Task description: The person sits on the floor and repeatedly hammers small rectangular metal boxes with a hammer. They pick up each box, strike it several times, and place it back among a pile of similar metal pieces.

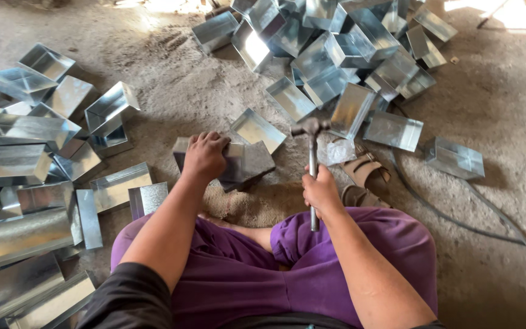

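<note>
Tray [238,163] of grey sheet metal lay on the dirt floor [500,109] before the knees, stacks of metal trays [19,164] at far left. Left hand [204,155] pressed down flat on it, fingers curled over its edge. Right hand [321,192] gripped a hammer [312,158] closed round the handle, head raised just right of the tray. Sandal [366,176] lay beside.

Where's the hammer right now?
In the head view, the hammer is upright in the right hand, just right of centre. Its head is raised beside the metal piece that the left hand presses down.
</note>
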